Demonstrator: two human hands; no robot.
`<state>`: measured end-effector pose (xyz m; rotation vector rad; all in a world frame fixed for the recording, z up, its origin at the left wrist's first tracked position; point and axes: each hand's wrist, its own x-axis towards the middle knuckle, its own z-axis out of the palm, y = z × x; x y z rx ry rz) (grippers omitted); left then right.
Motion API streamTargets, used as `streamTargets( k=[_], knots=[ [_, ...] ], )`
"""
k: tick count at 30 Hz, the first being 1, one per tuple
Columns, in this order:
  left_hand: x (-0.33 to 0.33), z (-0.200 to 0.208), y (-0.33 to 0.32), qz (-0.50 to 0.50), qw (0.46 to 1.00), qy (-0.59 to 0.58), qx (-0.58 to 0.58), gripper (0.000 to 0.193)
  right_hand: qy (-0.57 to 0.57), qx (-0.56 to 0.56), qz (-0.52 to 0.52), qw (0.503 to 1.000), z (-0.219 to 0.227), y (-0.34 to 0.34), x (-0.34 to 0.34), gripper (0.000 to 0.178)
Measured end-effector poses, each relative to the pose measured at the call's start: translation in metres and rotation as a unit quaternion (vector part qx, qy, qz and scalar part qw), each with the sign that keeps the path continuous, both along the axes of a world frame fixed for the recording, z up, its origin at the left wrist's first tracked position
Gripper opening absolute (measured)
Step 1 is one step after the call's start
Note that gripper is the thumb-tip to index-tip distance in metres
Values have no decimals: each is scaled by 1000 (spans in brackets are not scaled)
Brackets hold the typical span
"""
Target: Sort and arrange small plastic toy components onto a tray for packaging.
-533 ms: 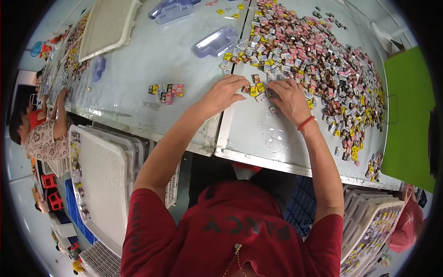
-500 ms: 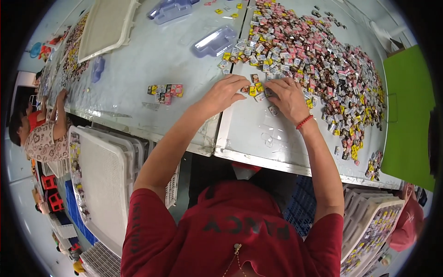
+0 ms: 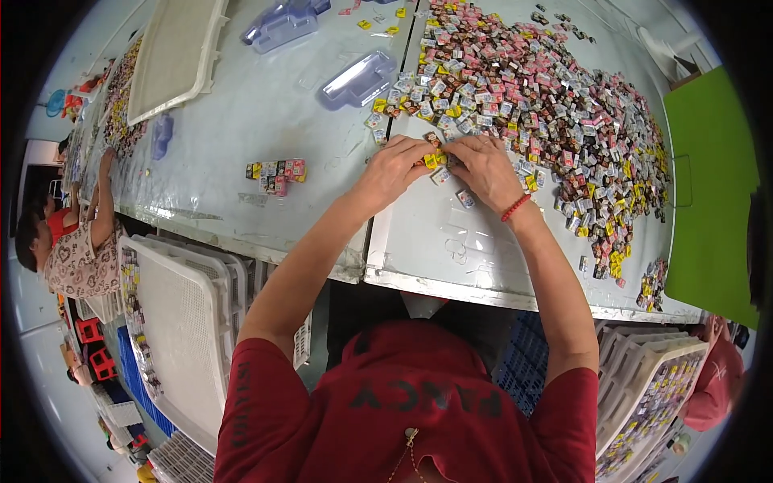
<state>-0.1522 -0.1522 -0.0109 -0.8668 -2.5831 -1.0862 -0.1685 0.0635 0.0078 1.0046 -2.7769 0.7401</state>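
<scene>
My left hand (image 3: pixel 393 171) is bent inward, its thumb and fingertips against a small cluster of tiny printed boxes. From the other side, my right hand (image 3: pixel 488 171) closes its fingertips on the same cluster. Between the hands show yellow boxes (image 3: pixel 434 159) and a brown box (image 3: pixel 432 139); my fingers partly cover them. A white box (image 3: pixel 440 175) lies just below the cluster, and another loose box (image 3: pixel 465 198) is below my right hand. On the left part of the table sits a neat block of pink, brown and yellow boxes (image 3: pixel 276 171).
A wide heap of tiny boxes (image 3: pixel 539 97) spreads beyond my right hand. Clear plastic trays (image 3: pixel 358 79) and a white tray (image 3: pixel 173 60) rest at the far left. A green panel (image 3: pixel 708 193) stands right. Stacked crates (image 3: pixel 181 322) are below; people work at left.
My hands have drawn closer together around the cluster, the fingertips nearly meeting. The whole view has shifted slightly, moving the table contents a little left in the picture.
</scene>
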Motion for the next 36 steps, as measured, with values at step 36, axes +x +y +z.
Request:
streamTargets(
  k=[36],
  knots=[
    [-30,2,18,39,997,15,-61,39,27,-77,-43,996,-5,5,6,23]
  ],
)
